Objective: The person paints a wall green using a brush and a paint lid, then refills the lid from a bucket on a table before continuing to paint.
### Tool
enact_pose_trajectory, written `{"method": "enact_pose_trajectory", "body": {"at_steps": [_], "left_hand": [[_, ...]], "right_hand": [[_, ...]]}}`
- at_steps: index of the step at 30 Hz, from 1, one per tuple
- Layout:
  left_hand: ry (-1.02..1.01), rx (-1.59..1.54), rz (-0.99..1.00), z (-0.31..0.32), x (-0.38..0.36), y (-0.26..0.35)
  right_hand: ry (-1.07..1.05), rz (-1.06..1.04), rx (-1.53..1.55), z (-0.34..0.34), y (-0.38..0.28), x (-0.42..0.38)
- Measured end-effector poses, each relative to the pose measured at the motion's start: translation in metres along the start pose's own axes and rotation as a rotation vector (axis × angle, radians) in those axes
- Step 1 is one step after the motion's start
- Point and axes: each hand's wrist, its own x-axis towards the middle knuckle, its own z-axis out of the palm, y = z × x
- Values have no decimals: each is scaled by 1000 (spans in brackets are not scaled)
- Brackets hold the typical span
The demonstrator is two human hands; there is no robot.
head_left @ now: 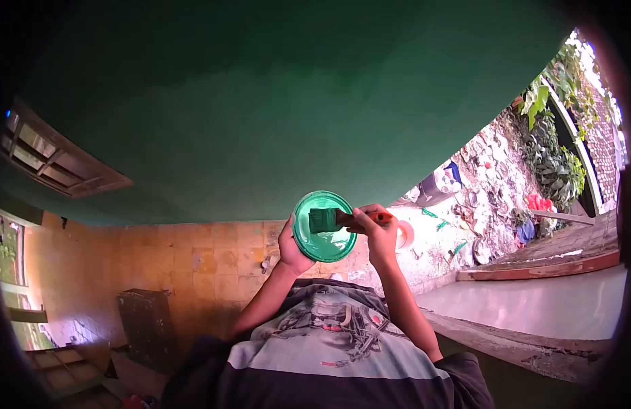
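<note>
My left hand (294, 249) grips a round tub of green paint (303, 247) by its left side, at chest height. Inside the tub, pale green paint coats the bottom and walls. My right hand (377, 232) is closed around the reddish handle of a paintbrush (324, 220). The wide bristles, dark green with paint, lie over the tub's opening and point left. Just beyond the tub rises a green wall (274, 136), with a darker green area toward its top.
Yellowish floor tiles (193, 255) spread below, with a dark box-like piece (146, 317) at left. A window frame (63, 153) sits in the wall at left. On the right lie rubble-strewn ground (486, 184), a bucket (442, 185), plants (558, 153) and a ledge (534, 307).
</note>
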Motion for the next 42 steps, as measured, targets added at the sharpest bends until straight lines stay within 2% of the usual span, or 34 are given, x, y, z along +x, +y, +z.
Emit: {"method": "enact_pose_trajectory", "body": {"at_steps": [2,3,6,14,16,20,23,27,30,33,35,37,39,42], "left_hand": [[-63,-29,-15,1,-2,2],[-68,-18,-12,4,4,6],[-87,-6,-4,7,2,15],[-114,-40,-71,9,1,10],[-81,-24,-42,8,2,13],[-36,-11,-21,3,6,11],[-43,-15,-44,-1,7,11],[-67,-26,-72,-2,7,13],[-11,-11,-25,-3,7,12],[-29,-16,-45,-8,6,11],[85,8,-22,-9,7,8],[-21,-3,-55,-12,9,8],[49,51,-10,7,3,9],[-76,12,-55,2,1,8]], "right_hand": [[89,201,171,1,0,-1],[86,192,180,0,3,3],[129,362,217,6,8,0],[102,357,217,-6,17,-3],[162,278,87,-8,17,0],[210,203,114,-13,10,2],[186,248,205,-3,1,2],[138,305,171,2,13,-1],[166,259,-32,-7,13,6],[137,175,6,-7,3,10],[25,46,-36,-9,5,9],[-92,-15,-251,-10,-1,7],[-172,-141,-436,-9,-16,5],[-289,-300,-505,-8,-40,5]]}}
